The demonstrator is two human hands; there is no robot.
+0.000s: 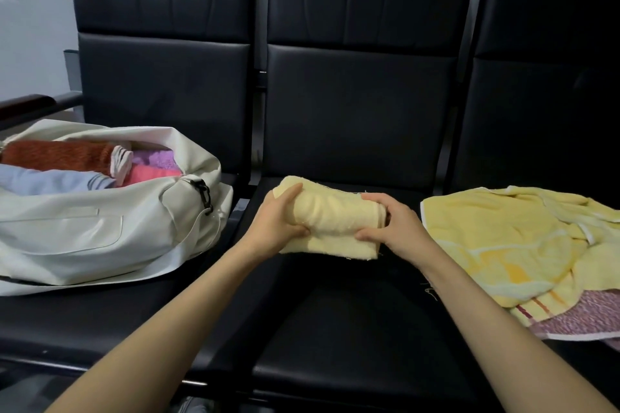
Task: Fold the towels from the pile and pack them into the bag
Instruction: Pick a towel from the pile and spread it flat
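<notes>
A pale yellow towel (pixel 332 214), folded into a thick bundle, lies on the middle black seat (pixel 352 329). My left hand (pixel 278 221) grips its left end, thumb underneath and fingers over the top. My right hand (pixel 392 221) grips its right end the same way. On the left seat stands an open white bag (pixel 100 231) holding several folded towels in rust, blue, pink and purple. The pile (pixel 510 245) on the right seat is a crumpled yellow towel over a pink one (pixel 580 318).
Three black padded seats with tall backrests (pixel 362 60) run along a pale wall. A dark armrest (pixel 30 104) sticks out at far left behind the bag. The bag's strap and black clip (pixel 204 194) hang towards the gap between the left and middle seats.
</notes>
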